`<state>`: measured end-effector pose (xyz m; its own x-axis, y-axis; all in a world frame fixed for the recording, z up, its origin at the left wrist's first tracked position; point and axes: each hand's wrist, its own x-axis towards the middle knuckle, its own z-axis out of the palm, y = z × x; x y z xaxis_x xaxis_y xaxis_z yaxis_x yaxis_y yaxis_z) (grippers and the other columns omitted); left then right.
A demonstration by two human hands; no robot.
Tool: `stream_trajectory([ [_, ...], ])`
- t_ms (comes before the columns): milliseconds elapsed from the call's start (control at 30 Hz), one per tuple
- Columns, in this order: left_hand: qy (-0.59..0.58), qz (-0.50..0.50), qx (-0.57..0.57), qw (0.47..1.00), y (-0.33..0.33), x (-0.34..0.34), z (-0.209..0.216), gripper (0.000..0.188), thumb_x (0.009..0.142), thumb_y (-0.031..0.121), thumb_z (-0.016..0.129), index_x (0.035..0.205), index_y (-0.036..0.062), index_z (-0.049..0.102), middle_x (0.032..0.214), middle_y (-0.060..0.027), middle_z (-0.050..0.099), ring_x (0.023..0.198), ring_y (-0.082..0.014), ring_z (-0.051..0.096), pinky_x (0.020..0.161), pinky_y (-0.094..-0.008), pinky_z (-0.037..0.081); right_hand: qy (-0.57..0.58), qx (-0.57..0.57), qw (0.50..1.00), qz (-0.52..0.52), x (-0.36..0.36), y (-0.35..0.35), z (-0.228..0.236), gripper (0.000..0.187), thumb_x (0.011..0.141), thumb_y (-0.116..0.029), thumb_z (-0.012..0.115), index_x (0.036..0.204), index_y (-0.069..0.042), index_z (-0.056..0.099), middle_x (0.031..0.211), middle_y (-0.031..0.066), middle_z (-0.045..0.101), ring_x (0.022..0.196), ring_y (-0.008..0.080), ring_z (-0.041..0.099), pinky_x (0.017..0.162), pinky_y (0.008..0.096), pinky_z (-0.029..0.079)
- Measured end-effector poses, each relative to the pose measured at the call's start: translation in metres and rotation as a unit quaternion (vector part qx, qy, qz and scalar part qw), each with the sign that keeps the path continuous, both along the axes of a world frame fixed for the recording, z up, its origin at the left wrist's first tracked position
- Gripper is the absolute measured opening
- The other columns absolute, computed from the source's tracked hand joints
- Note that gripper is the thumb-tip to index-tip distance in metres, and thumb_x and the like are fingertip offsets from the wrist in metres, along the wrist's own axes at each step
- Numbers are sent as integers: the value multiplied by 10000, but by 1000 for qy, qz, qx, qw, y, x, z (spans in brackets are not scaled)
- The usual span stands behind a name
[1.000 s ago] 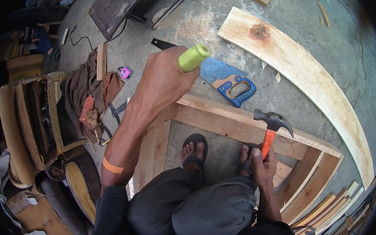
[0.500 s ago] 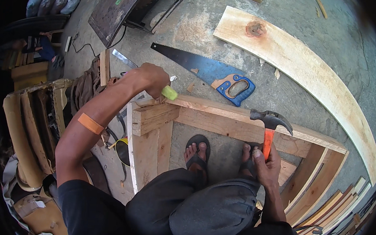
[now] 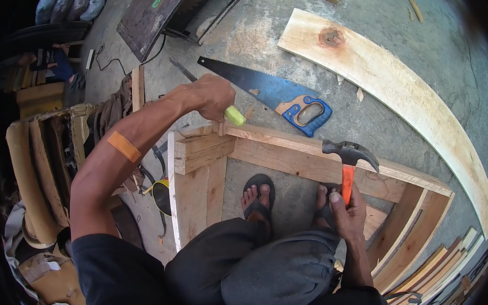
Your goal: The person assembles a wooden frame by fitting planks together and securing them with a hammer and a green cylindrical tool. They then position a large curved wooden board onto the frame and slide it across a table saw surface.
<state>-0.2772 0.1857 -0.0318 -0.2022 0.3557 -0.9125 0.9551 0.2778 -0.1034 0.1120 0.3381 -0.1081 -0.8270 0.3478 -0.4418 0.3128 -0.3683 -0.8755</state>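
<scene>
My left hand [image 3: 211,95] grips a tool with a yellow-green handle [image 3: 234,115] and holds it down against the far left corner of a wooden frame [image 3: 289,156]. My right hand [image 3: 349,209] holds a claw hammer [image 3: 349,156] by its orange handle, its black head raised just over the frame's far rail. I crouch inside the frame, both feet in sandals [image 3: 258,195] on the concrete floor.
A blue-handled handsaw [image 3: 271,93] lies on the floor beyond the frame. A long curved plank [image 3: 398,90] runs across the upper right. Wood strips [image 3: 436,265] are stacked at the right. A dark metal panel [image 3: 163,8] and clutter fill the left.
My left hand came down from high in front of the camera to the frame's far left corner, carrying the yellow-green handled tool. My right hand and the hammer barely moved.
</scene>
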Motion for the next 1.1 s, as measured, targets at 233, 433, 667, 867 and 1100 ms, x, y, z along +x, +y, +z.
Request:
stream_trajectory([
  [233,245,108,337,903,21,-1,105,357,829,205,807,1163,118,718,1000,-144,735,966,-325,722,853,-457,559,-6,-41,999,-2,-1,7,2,276,996,-277,684,1047,-15,613,736,-15,581,651,50,504,597,234,428],
  [433,91,132,60,985,-26,21,121,268,783,176,830,1038,136,761,1017,-97,713,988,-316,706,851,-459,560,27,11,1000,3,0,6,-3,259,1003,-269,674,1040,-23,603,731,-11,586,656,58,527,595,237,433],
  [667,58,172,39,983,-56,16,113,246,742,194,845,959,111,767,921,-112,729,955,-312,713,824,-449,560,-28,-40,999,12,-2,7,3,270,995,-284,684,1013,-31,591,759,2,594,684,57,530,609,235,439],
  [867,48,141,17,989,-48,10,87,208,750,180,803,935,102,752,860,-135,721,924,-340,710,824,-459,553,8,4,1000,11,-9,7,4,274,1001,-293,672,1006,-32,591,735,-3,591,681,58,531,623,234,439],
  [1100,-32,119,-35,992,-37,0,90,185,809,145,777,986,92,772,925,-136,754,910,-323,731,816,-445,560,-3,-34,999,-12,-8,8,0,306,1012,-325,659,969,-37,566,710,16,604,658,58,528,615,233,436],
])
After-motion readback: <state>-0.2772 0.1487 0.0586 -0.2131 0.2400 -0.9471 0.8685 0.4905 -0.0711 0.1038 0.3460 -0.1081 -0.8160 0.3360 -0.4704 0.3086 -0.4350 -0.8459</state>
